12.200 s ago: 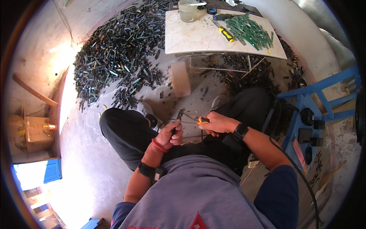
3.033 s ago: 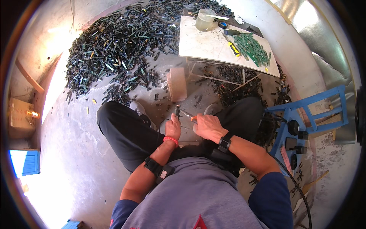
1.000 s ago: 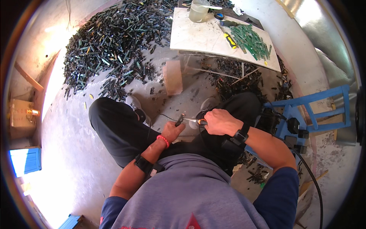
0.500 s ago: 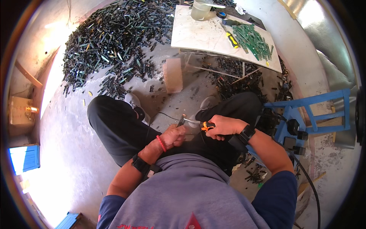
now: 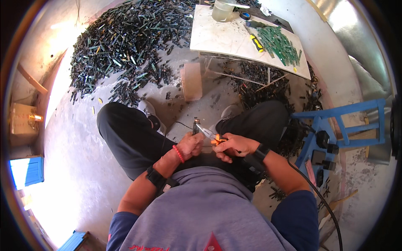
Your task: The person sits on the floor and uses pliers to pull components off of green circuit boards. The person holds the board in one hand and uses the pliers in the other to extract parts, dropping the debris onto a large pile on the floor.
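My left hand [image 5: 190, 145], with a red bead bracelet at its wrist, is closed around a small dark strip-shaped piece [image 5: 196, 126] that points away from me. The far end of this piece looks brownish. In my right hand [image 5: 235, 146] are pliers with orange and black handles [image 5: 218, 139]. Their silver jaws [image 5: 205, 131] reach left to the upper part of the dark piece and appear to touch it; whether they grip it I cannot tell. A thin dark wire [image 5: 182, 124] runs off to the left beside the piece. Both hands are above my lap.
A large heap of dark strips [image 5: 121, 50] covers the floor at far left. The white-topped table [image 5: 213, 39] bears green strips [image 5: 278, 44], a yellow-black tool [image 5: 256, 43] and a cup [image 5: 222, 11]. A cardboard piece [image 5: 193, 81] lies ahead; a blue chair [image 5: 312, 142] stands right.
My right hand has moved a little left and toward me, and the pliers' jaws now slant more toward the far end of the piece. The piece in my left hand stands straighter.
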A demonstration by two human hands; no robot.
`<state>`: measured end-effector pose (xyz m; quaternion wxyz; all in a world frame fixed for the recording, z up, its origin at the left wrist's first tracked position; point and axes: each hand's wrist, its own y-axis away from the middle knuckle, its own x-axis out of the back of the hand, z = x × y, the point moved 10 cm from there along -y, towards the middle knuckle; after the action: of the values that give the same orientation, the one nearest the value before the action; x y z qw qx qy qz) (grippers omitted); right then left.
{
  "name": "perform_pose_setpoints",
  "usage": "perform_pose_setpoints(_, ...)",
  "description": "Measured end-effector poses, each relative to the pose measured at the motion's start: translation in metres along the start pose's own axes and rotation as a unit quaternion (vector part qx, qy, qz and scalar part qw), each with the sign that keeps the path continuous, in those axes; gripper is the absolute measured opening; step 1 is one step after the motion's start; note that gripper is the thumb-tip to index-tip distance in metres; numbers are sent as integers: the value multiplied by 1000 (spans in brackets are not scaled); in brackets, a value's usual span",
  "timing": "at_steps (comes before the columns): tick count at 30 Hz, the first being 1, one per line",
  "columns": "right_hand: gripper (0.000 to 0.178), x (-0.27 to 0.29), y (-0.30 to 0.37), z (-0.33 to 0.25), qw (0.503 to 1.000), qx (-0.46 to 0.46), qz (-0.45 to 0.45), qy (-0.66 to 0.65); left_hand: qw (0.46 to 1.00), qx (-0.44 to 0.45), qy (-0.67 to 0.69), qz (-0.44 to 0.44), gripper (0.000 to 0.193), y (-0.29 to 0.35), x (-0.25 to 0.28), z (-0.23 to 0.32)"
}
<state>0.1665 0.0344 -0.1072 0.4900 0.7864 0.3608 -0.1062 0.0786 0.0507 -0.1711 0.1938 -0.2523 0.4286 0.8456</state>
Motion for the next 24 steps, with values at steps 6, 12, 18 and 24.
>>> perform_pose_setpoints(6, 22, -8, -15, -10, 996, 84, -30, 13, 997, 3, 73, -31, 36, -4, -2, 1)
perform_pose_setpoints(12, 30, 4, 4, -39, 973, 73, 64, 211, 991, 27, 110, -65, 29, 5, -8, 7)
perform_pose_setpoints(18, 32, 21, 29, -60, 778, 40, 252, 574, 992, 17, 110, -56, 27, 3, -3, 4)
perform_pose_setpoints(24, 28, 7, 43, -75, 680, 41, 313, 662, 996, 22, 79, -17, 28, 0, 4, 2)
